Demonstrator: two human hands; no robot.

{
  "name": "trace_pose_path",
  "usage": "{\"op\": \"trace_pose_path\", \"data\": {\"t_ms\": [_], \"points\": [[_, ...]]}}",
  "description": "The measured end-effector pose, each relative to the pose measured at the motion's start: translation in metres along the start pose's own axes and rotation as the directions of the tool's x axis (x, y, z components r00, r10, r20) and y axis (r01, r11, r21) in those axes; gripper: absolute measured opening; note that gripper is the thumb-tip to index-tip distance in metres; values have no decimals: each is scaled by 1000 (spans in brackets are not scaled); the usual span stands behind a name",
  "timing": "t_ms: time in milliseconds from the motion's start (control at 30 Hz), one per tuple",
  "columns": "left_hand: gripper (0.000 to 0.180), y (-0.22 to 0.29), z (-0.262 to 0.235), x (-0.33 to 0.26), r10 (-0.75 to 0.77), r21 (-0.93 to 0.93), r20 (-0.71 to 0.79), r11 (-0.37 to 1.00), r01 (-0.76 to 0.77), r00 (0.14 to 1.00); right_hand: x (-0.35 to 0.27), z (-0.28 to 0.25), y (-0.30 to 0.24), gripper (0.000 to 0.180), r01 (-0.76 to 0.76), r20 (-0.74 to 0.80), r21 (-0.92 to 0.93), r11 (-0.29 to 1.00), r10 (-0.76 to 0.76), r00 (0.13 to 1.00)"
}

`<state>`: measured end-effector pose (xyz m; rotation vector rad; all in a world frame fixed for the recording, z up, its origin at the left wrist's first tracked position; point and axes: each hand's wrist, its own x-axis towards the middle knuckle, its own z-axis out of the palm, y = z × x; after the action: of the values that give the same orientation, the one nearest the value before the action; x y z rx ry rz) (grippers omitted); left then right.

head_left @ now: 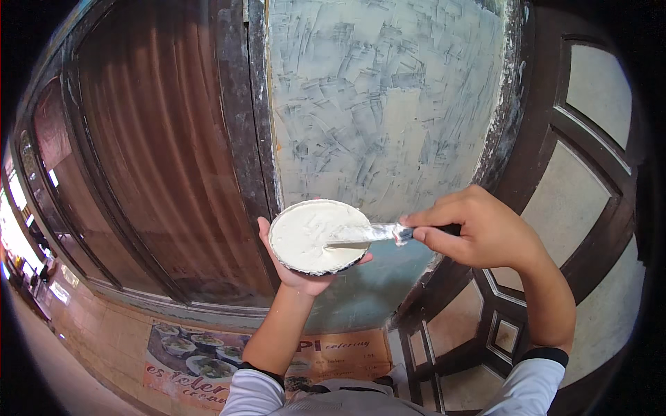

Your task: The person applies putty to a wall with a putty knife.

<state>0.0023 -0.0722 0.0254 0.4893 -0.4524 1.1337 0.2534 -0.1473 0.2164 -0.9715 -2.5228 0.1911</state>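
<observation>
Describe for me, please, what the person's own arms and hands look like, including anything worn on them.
The left hand and right hand wear no gloves, and no watch shows at either wrist. The forearms are uncovered. The left sleeve and right sleeve are whitish, each ending in a black band. No cables show on the arms.

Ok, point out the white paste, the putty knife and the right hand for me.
White paste (303,239): head view, on its exposed top surface.
Putty knife (381,233): head view, on the blade near the handle.
Right hand (480,229): head view, on the back of the hand.
</observation>
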Motion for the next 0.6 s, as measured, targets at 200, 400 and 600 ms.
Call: {"op": "trace_pose_path", "data": {"t_ms": [200,400,600], "points": [[111,-4,2,4,3,41,-9,999,-3,1000,-5,-8,2,25,-56,55,-78,995,61,997],[112,-7,4,8,-15,51,7,999,15,1000,-5,-9,2,24,-36,-76,47,998,40,996],[112,-8,3,10,-30,24,24,999,30,999,-7,-8,14,24,-53,15,-78,996,54,998]]}}
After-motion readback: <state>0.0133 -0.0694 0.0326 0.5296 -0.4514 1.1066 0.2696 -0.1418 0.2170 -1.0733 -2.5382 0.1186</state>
